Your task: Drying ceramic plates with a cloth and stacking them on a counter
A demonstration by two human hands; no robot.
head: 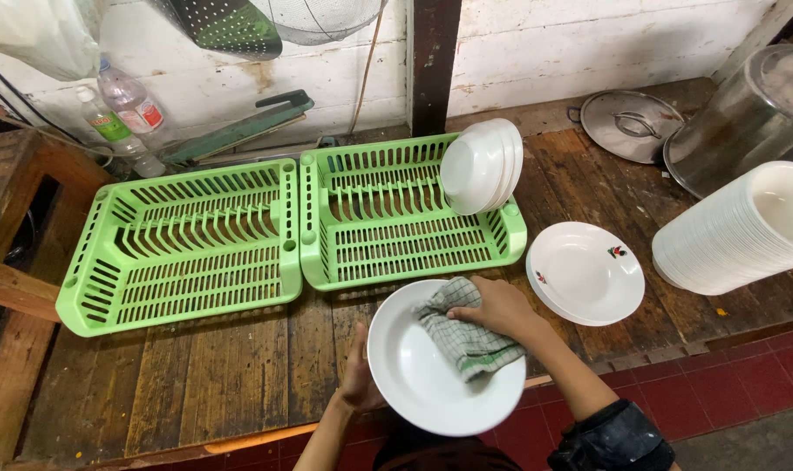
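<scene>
Wooden tabletop [196,384] lies under your white plate [422,384], near its front edge. Your left hand [359,377] fingers grip the plate's left rim, while your right hand [499,307] fingers press a checked cloth [459,336] down onto its top right part.

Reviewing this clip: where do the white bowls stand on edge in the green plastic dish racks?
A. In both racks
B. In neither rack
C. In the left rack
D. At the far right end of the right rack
D: the stack of white bowls leans on edge at the far right end of the right green slotted plastic rack; the left green rack holds no dishes.
</scene>
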